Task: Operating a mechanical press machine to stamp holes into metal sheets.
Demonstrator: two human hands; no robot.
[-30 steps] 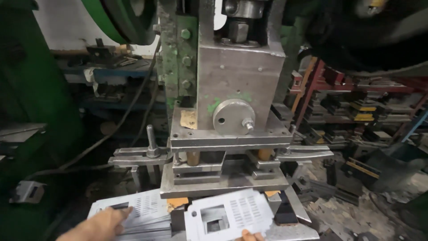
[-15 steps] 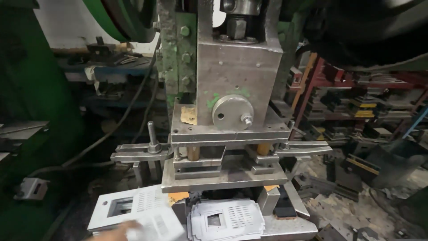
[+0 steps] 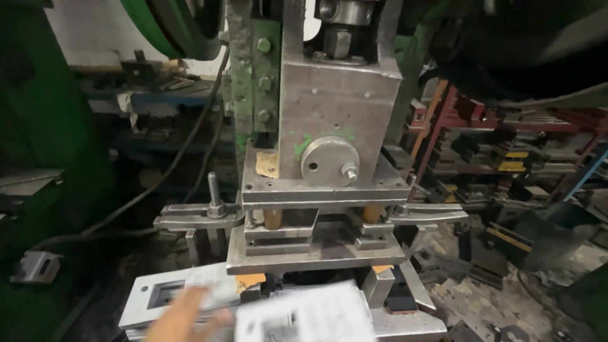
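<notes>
Head view: blurred left hand [image 3: 183,315] on flat perforated metal sheet [image 3: 183,291]

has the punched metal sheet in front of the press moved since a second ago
Yes. The perforated metal sheet, blurred now, has shifted out from under the press die block, toward the camera, near the left hand. The right hand is out of view.

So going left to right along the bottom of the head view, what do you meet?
Small grey box → punched metal plate → a hand → blurred perforated sheet → scrap on the floor.
</notes>
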